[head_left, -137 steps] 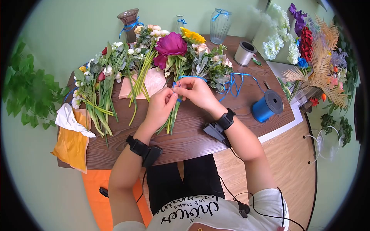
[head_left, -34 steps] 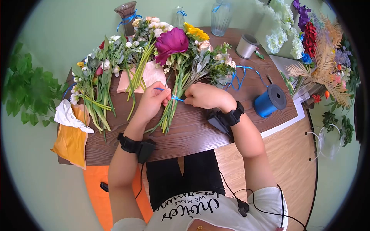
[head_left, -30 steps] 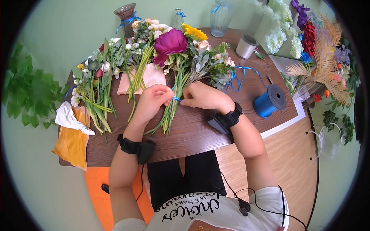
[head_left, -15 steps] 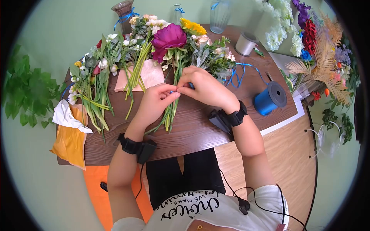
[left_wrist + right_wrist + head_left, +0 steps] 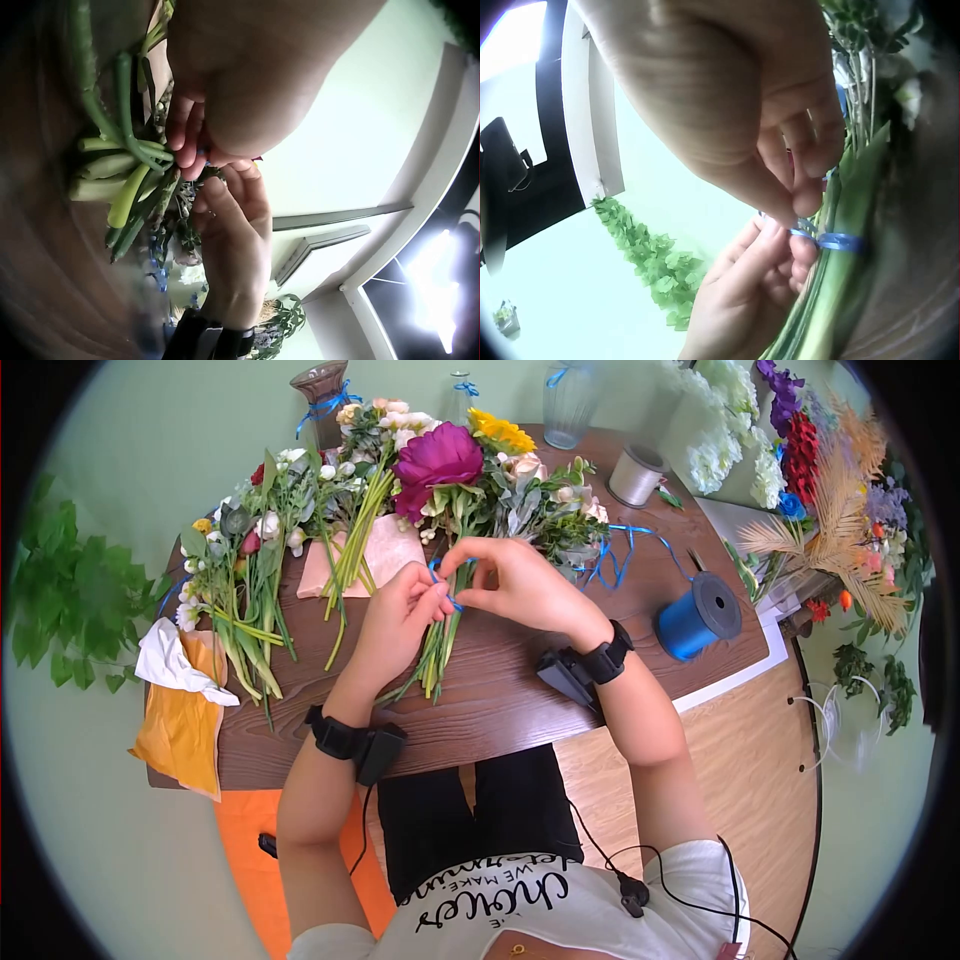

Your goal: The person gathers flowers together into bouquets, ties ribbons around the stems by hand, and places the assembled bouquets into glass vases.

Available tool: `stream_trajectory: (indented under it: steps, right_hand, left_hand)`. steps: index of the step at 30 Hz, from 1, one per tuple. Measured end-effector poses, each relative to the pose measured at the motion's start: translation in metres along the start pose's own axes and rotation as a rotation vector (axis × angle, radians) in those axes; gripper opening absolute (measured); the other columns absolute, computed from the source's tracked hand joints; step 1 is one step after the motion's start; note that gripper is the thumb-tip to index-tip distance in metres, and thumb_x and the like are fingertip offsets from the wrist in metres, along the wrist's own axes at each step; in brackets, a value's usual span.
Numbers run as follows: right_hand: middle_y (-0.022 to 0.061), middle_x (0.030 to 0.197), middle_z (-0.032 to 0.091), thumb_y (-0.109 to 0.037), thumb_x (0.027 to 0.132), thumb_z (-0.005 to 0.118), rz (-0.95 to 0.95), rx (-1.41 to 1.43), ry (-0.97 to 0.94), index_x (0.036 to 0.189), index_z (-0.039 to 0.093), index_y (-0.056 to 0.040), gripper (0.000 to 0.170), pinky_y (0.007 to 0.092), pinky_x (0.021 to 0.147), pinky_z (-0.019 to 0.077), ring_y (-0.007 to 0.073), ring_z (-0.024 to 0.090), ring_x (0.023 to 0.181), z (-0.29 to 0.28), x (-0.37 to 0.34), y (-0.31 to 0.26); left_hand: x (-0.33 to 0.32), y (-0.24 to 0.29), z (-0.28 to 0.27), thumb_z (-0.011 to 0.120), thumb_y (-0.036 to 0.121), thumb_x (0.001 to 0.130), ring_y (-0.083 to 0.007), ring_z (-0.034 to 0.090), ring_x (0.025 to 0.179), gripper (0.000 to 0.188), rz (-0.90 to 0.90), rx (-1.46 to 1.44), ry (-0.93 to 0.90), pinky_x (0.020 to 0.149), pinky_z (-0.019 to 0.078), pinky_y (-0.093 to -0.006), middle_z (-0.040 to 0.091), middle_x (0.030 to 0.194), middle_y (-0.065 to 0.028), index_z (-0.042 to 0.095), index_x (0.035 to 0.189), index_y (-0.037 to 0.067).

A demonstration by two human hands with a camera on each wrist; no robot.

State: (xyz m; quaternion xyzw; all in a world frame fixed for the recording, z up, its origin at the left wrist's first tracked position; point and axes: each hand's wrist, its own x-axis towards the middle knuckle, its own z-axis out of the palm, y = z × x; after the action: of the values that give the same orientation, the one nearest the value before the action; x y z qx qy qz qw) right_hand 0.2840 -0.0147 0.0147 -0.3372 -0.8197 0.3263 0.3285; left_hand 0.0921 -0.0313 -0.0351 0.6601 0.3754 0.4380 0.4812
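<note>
A bundle of green stems [image 5: 436, 660] topped by a magenta flower [image 5: 438, 458] and a yellow one [image 5: 502, 430] lies on the table. Blue ribbon [image 5: 841, 241] wraps the stems in the right wrist view. The left hand [image 5: 398, 615] pinches ribbon between thumb and fingers at the left of the stems. From the right, the right hand [image 5: 520, 586] curves over the stems, its thumb and index finger at the ribbon; in the right wrist view its fingertips meet the ribbon beside the left thumb.
A blue ribbon spool [image 5: 698, 616] and a silver spool [image 5: 637, 475] stand at the right. Other flowers [image 5: 262, 560] and pink paper [image 5: 392, 550] lie left of the bundle. Vases [image 5: 570, 408] line the back; an orange-yellow wrapper [image 5: 182, 730] hangs over the left edge.
Half a second ago the fingertips of both hands met over the stems; now they are slightly apart, with blue ribbon showing between them. Earlier the right hand sat lower and farther right.
</note>
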Motion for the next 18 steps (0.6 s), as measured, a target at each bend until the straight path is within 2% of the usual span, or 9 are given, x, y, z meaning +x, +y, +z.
stream_trajectory:
  steps: [1,2,5,8,11,14,17,18]
  right_hand:
    - [0.0015,0.082,0.065,-0.001,0.078,0.066,-0.002,0.008,-0.012,0.093,0.061,-0.002,0.016,0.0242,0.056,0.0454,0.0072,0.056,0.06,0.001,0.0,0.0]
    - [0.0027,0.088,0.065,0.002,0.08,0.063,-0.046,0.017,-0.047,0.102,0.057,-0.0025,0.024,0.0238,0.056,0.0456,0.0074,0.056,0.062,0.001,0.001,0.008]
    - [0.0036,0.091,0.065,0.004,0.082,0.059,0.014,0.284,-0.07,0.107,0.053,-0.0027,0.026,0.0239,0.057,0.0464,0.0078,0.057,0.066,0.004,0.001,0.01]
    - [0.0044,0.09,0.065,0.004,0.084,0.056,0.112,0.408,-0.132,0.109,0.051,-0.0025,0.026,0.0242,0.058,0.0478,0.0087,0.058,0.068,0.004,-0.002,-0.002]
    - [0.0044,0.087,0.064,0.002,0.086,0.055,0.09,0.26,-0.176,0.111,0.05,-0.0018,0.026,0.0248,0.06,0.0489,0.0094,0.058,0.07,0.006,0.0,0.007]
    - [0.004,0.084,0.062,0.001,0.087,0.054,-0.144,0.103,-0.124,0.113,0.05,-0.0014,0.027,0.0251,0.061,0.0497,0.0099,0.058,0.069,0.011,0.004,0.028]
    - [0.0037,0.082,0.062,0.001,0.086,0.055,0.036,0.174,-0.161,0.112,0.052,-0.001,0.027,0.0257,0.062,0.0501,0.0103,0.058,0.07,0.005,0.002,0.011]
    - [0.0042,0.083,0.062,0.001,0.086,0.055,0.017,0.191,-0.136,0.112,0.053,-0.001,0.027,0.0257,0.061,0.0499,0.0103,0.058,0.07,0.006,0.001,0.01]
  left_hand:
    - [0.0,0.0,-0.001,0.05,0.012,0.097,-0.0072,0.056,0.069,0.011,0.009,0.02,-0.003,0.064,0.0455,-0.0213,0.062,0.078,-0.0044,0.051,0.095,0.001]
    - [-0.001,0.001,-0.001,0.049,0.012,0.097,-0.0073,0.056,0.07,0.01,0.018,0.041,-0.004,0.065,0.0455,-0.0214,0.062,0.078,-0.0044,0.05,0.095,0.001]
    - [-0.002,0.006,-0.001,0.048,0.011,0.097,-0.008,0.056,0.07,0.01,0.043,0.11,-0.038,0.065,0.0455,-0.0224,0.061,0.078,-0.0045,0.049,0.096,0.002]
    - [-0.004,0.012,-0.001,0.047,0.013,0.098,-0.0073,0.053,0.074,0.01,0.014,0.091,-0.092,0.069,0.0435,-0.0212,0.059,0.08,-0.0029,0.05,0.097,0.003]
    - [-0.003,0.009,-0.001,0.047,0.013,0.098,-0.0072,0.053,0.074,0.01,0.024,0.055,-0.077,0.07,0.0437,-0.0213,0.059,0.079,-0.0029,0.049,0.096,0.003]
    - [-0.003,0.006,-0.003,0.047,0.009,0.096,-0.0098,0.057,0.072,0.008,0.054,0.093,-0.074,0.066,0.0463,-0.0237,0.06,0.079,-0.0052,0.048,0.095,0.001]
    - [-0.003,0.007,-0.002,0.047,0.009,0.096,-0.0106,0.057,0.073,0.008,0.07,0.106,-0.084,0.066,0.0463,-0.0246,0.06,0.079,-0.0055,0.048,0.095,0.001]
    - [-0.003,0.008,-0.002,0.046,0.009,0.097,-0.0099,0.056,0.074,0.008,0.058,0.112,-0.094,0.068,0.0458,-0.0239,0.059,0.08,-0.0048,0.048,0.095,0.002]
